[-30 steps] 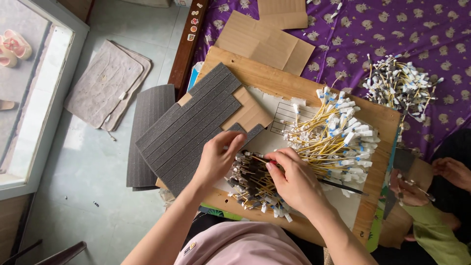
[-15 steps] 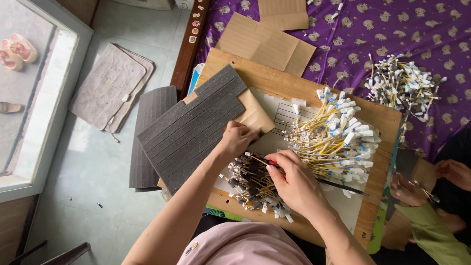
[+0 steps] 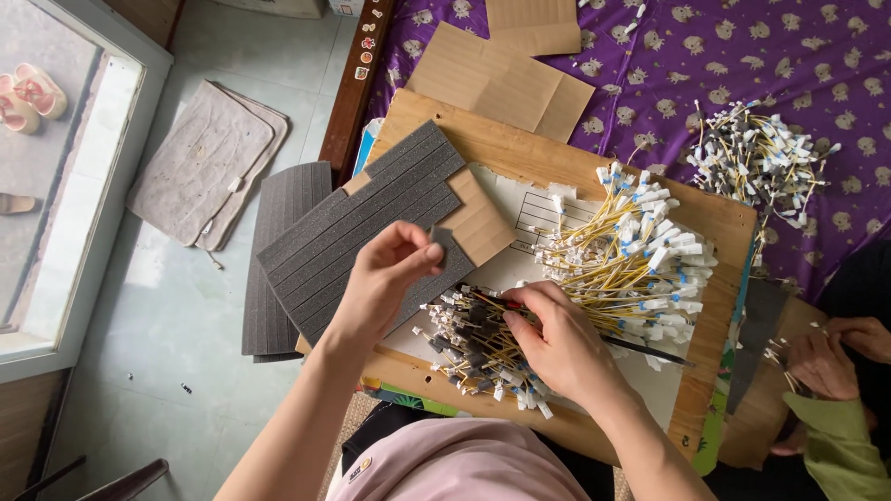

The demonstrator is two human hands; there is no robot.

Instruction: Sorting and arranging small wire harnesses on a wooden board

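My left hand pinches a small dark grey foam piece between thumb and fingers, over the slotted grey foam sheet on the wooden board. My right hand rests on a bundle of wires wrapped with dark foam, fingers curled around a thin red-and-black tool. A larger heap of yellow wires with white and blue connectors lies just beyond that hand, on a white paper sheet.
A second foam sheet lies on the floor at left, beside a grey mat. Cardboard pieces and another wire pile lie on the purple cloth. Another person's hands work at the right edge.
My left hand has lifted away from the wire bundle toward the foam sheet and now pinches a small foam piece. My right hand stays on the bundle.
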